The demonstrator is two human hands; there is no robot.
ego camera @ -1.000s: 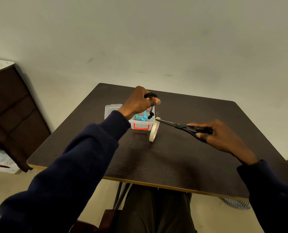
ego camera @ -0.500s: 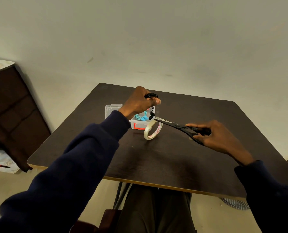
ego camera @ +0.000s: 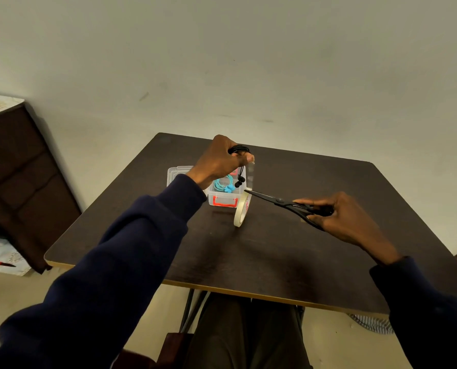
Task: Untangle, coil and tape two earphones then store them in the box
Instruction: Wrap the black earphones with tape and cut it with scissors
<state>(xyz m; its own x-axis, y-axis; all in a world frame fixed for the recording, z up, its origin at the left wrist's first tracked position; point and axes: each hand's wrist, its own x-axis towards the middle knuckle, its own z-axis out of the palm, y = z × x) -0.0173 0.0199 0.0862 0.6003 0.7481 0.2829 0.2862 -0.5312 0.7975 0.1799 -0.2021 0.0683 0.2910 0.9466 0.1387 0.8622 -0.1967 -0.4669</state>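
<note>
Grips the black earphone (ego camera: 238, 149) as a coil in the left hand (ego camera: 218, 162), raised over the open box (ego camera: 226, 202), with the two buds hanging down toward it. Pinches under the same thumb a clear strip of tape (ego camera: 251, 174), running almost straight down to the tape roll (ego camera: 241, 213) — standing on edge on the bench (ego camera: 275, 262), just beside the right corner of the box. Holds the scissors (ego camera: 284, 202) in the right hand (ego camera: 339, 218), fingers curled through the handles, well apart from the left hand and lower. Points the long axis of the blades leftward and a little away, nearly at a right angle to the strip, with the tips touching or almost touching it just above the roll. Cannot tell blades a little apart from blades closed, nor a cut strip from a whole one. Finds the blue earphone (ego camera: 223, 184) coiled inside the box, under the left hand. Judging from this: right hand nearer to the cutting place, left hand only for holding the strip tight — so, probably, to close the blades across the strip, then to wrap the free end round the black coil
</note>
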